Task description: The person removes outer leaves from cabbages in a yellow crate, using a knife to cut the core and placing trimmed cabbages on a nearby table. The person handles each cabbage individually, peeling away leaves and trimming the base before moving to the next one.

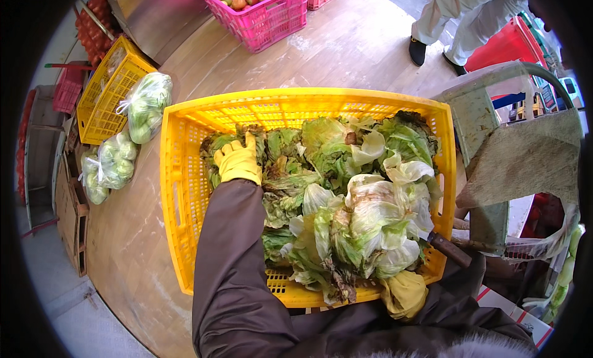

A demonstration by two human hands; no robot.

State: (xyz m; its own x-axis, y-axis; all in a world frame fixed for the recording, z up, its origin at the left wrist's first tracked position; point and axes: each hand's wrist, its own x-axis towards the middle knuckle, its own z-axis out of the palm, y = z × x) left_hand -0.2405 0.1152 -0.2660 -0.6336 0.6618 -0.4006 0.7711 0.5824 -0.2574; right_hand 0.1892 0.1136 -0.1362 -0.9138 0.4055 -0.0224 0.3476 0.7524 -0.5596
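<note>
My left hand (239,163), in a yellow glove, reaches into a yellow plastic crate (173,173) and rests on browned lettuce (283,145) at its far left. Its fingers are spread over the leaves. Wilted lettuce heads fill much of the crate, and a large, paler heap of lettuce (377,213) lies at the near right. Against the crate's near right rim is my right hand (404,294), also gloved in yellow, below that heap. Its fingers are hidden. A brown wooden handle (450,250) sticks out over the crate's right rim, apart from my right hand.
Bagged green vegetables (148,108) lie left of the crate, by another yellow crate (102,95). A pink crate (272,18) of tomatoes stands beyond. At the far right is a person's leg (441,15). Brown cloth (525,157) hangs over a metal frame on the right.
</note>
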